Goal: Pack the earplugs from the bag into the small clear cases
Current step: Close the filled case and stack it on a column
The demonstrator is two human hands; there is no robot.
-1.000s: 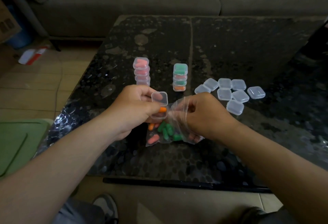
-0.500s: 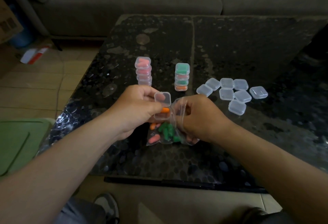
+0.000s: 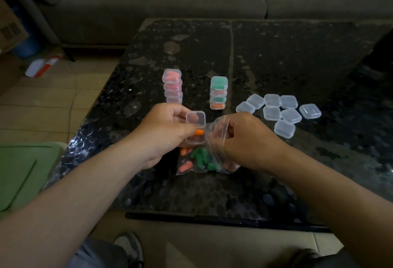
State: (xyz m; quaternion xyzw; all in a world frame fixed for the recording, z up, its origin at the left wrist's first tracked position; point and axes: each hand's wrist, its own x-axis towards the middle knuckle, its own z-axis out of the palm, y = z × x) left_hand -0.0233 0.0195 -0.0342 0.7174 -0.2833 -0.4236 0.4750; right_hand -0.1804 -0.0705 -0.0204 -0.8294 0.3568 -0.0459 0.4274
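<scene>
My left hand (image 3: 164, 128) holds a small clear case (image 3: 195, 127) with its lid hinged up, and an orange earplug (image 3: 199, 132) lies in it. My right hand (image 3: 247, 140) is curled inside the mouth of the clear plastic bag (image 3: 214, 131), which holds green earplugs (image 3: 201, 157) and orange earplugs (image 3: 185, 166) on the dark table (image 3: 276, 59). Two stacks of filled cases stand behind: one with pink earplugs (image 3: 172, 86), one mixed green and orange (image 3: 218, 92). Several empty cases (image 3: 278, 112) lie to the right.
A grey sofa (image 3: 148, 2) runs along the far side of the table. A green lid (image 3: 19, 174) lies on the floor at the left, with a red-and-white pack (image 3: 41, 66) farther back. My shoe (image 3: 129, 248) shows below the table's near edge.
My right hand has pushed a little deeper into the bag. My left hand keeps holding the open case with the orange earplug, almost unmoved.
</scene>
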